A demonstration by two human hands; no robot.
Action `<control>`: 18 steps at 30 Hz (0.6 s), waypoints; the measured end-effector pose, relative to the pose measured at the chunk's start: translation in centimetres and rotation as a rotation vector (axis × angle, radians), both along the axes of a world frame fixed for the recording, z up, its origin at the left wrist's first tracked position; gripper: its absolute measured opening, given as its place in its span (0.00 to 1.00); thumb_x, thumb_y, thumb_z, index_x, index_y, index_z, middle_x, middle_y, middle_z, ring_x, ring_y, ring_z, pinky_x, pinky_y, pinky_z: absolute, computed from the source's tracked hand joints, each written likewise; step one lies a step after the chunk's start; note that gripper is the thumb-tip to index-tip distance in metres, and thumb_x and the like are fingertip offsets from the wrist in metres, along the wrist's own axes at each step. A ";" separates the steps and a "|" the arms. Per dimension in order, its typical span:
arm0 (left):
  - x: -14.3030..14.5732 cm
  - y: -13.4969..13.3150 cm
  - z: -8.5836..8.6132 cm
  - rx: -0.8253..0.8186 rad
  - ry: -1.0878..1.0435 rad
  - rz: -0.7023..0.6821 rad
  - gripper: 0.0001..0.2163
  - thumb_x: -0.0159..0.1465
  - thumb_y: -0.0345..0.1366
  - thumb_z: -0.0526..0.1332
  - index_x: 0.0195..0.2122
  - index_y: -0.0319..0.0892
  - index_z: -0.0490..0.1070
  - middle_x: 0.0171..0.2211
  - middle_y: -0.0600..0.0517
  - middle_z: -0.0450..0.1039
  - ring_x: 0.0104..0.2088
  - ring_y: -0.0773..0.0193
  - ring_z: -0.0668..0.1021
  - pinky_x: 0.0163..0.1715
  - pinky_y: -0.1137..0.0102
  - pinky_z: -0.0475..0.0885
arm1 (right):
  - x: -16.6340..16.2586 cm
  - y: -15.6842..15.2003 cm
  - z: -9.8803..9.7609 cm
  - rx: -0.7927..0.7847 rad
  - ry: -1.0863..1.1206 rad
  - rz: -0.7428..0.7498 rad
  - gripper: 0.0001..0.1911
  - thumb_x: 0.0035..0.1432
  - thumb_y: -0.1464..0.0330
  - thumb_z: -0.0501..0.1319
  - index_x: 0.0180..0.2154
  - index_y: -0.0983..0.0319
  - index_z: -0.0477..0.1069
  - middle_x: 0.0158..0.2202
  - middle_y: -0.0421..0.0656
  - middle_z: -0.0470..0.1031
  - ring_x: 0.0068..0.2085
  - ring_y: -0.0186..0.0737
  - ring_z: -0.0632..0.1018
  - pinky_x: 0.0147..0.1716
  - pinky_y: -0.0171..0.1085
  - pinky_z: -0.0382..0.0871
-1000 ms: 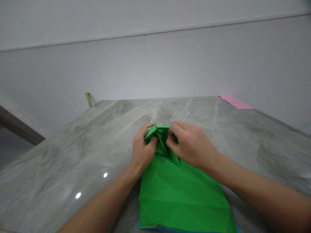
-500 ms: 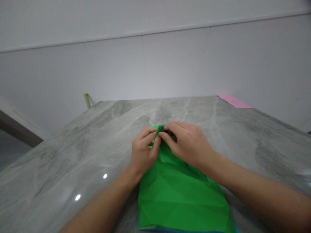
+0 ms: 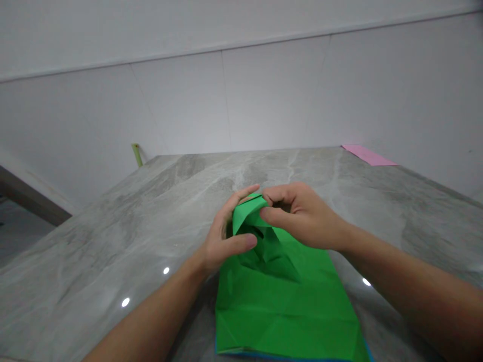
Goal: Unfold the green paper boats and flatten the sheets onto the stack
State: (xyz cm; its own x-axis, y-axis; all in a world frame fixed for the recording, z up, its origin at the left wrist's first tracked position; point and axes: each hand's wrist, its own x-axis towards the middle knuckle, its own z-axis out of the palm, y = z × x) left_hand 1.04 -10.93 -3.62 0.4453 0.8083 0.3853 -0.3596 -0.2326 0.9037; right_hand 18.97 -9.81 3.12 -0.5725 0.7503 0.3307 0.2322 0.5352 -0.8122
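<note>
A large green sheet of folded paper (image 3: 285, 304) with many creases lies in front of me, a blue edge showing along its bottom. Its far end is bent up into a raised, folded flap. My right hand (image 3: 302, 213) pinches that flap between thumb and forefinger. Around the flap's left side curves my left hand (image 3: 230, 229), its thumb apart from the fingers and resting against the paper. Part of the left fingers is hidden behind the green paper.
The paper lies on a grey marbled table (image 3: 132, 226) with shiny light reflections. At the table's far right edge is a flat pink paper (image 3: 370, 155). A light green strip (image 3: 137, 155) stands by the far left corner, before a white wall (image 3: 264, 100).
My left hand has let go of its pinch and spread its thumb and fingers around the flap. The paper's far end now stands up wider, its folded underside showing.
</note>
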 end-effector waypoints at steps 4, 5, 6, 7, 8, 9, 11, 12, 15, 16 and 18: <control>0.3 -0.2 0.0 -0.087 -0.062 0.009 0.33 0.57 0.39 0.67 0.63 0.46 0.59 0.51 0.45 0.74 0.47 0.51 0.79 0.42 0.63 0.74 | -0.2 0.1 -0.1 -0.151 0.143 0.031 0.13 0.54 0.67 0.57 0.20 0.60 0.59 0.18 0.35 0.61 0.21 0.29 0.62 0.21 0.33 0.54; 0.5 -0.2 -0.1 -0.113 -0.093 0.008 0.32 0.58 0.40 0.66 0.63 0.46 0.59 0.49 0.45 0.75 0.46 0.50 0.79 0.40 0.63 0.75 | -0.2 0.1 -0.2 -0.194 0.171 0.053 0.12 0.54 0.66 0.58 0.22 0.60 0.59 0.18 0.35 0.63 0.22 0.30 0.64 0.21 0.33 0.56; 0.6 -0.2 -0.2 -0.143 -0.128 0.000 0.31 0.59 0.40 0.64 0.63 0.45 0.58 0.48 0.45 0.76 0.46 0.50 0.79 0.38 0.62 0.75 | -0.4 0.0 -0.3 -0.239 0.190 0.077 0.10 0.54 0.66 0.59 0.24 0.60 0.61 0.20 0.35 0.66 0.22 0.30 0.66 0.21 0.33 0.57; 0.7 -0.2 -0.3 -0.167 -0.162 -0.008 0.30 0.60 0.41 0.63 0.63 0.45 0.58 0.48 0.45 0.75 0.45 0.49 0.79 0.38 0.61 0.75 | -0.5 -0.1 -0.4 -0.280 0.196 0.093 0.09 0.53 0.65 0.62 0.28 0.60 0.62 0.21 0.35 0.69 0.23 0.30 0.68 0.21 0.32 0.58; 0.8 -0.1 -0.3 -0.187 -0.188 -0.013 0.29 0.60 0.41 0.62 0.62 0.45 0.58 0.50 0.44 0.74 0.45 0.49 0.79 0.38 0.60 0.76 | -0.7 -0.2 -0.5 -0.311 0.187 0.095 0.10 0.52 0.65 0.64 0.31 0.60 0.63 0.24 0.35 0.71 0.23 0.30 0.68 0.21 0.32 0.59; 0.8 -0.1 -0.3 -0.198 -0.204 -0.012 0.29 0.61 0.42 0.62 0.62 0.45 0.57 0.52 0.44 0.73 0.46 0.49 0.79 0.39 0.59 0.76 | -1.0 -0.3 -0.7 -0.330 0.171 0.081 0.14 0.50 0.65 0.67 0.34 0.60 0.63 0.25 0.35 0.72 0.23 0.30 0.68 0.20 0.31 0.59; 0.9 -0.1 -0.2 -0.195 -0.211 0.007 0.28 0.60 0.42 0.62 0.61 0.45 0.58 0.54 0.44 0.72 0.47 0.49 0.79 0.42 0.58 0.76 | -1.4 -0.5 -1.2 -0.345 0.165 0.011 0.18 0.49 0.66 0.68 0.38 0.59 0.62 0.27 0.34 0.74 0.22 0.28 0.68 0.20 0.31 0.60; 0.9 -0.1 -0.1 -0.190 -0.204 0.028 0.28 0.60 0.42 0.63 0.60 0.45 0.58 0.53 0.45 0.72 0.47 0.49 0.79 0.43 0.58 0.75 | -1.6 -0.5 -1.3 -0.345 0.179 -0.029 0.18 0.49 0.67 0.68 0.38 0.59 0.61 0.26 0.33 0.74 0.21 0.28 0.67 0.20 0.31 0.59; 0.6 0.1 0.1 -0.179 -0.147 0.117 0.28 0.59 0.42 0.65 0.59 0.46 0.60 0.51 0.46 0.73 0.48 0.50 0.78 0.45 0.59 0.74 | -2.0 -0.6 -1.5 -0.340 0.244 -0.127 0.16 0.49 0.69 0.66 0.39 0.59 0.62 0.20 0.30 0.72 0.19 0.27 0.66 0.20 0.30 0.59; 0.5 0.2 0.1 -0.174 -0.117 0.157 0.27 0.59 0.42 0.65 0.59 0.47 0.60 0.51 0.46 0.73 0.48 0.51 0.78 0.44 0.60 0.75 | -2.0 -0.6 -1.4 -0.333 0.250 -0.160 0.16 0.49 0.70 0.66 0.39 0.59 0.63 0.19 0.30 0.72 0.18 0.27 0.65 0.20 0.30 0.59; 0.2 0.5 0.0 -0.145 -0.051 0.256 0.27 0.59 0.42 0.66 0.58 0.47 0.62 0.51 0.46 0.73 0.46 0.52 0.79 0.42 0.62 0.75 | -1.8 -0.6 -0.9 -0.316 0.251 -0.240 0.15 0.47 0.71 0.65 0.38 0.60 0.65 0.19 0.31 0.72 0.18 0.28 0.66 0.19 0.31 0.58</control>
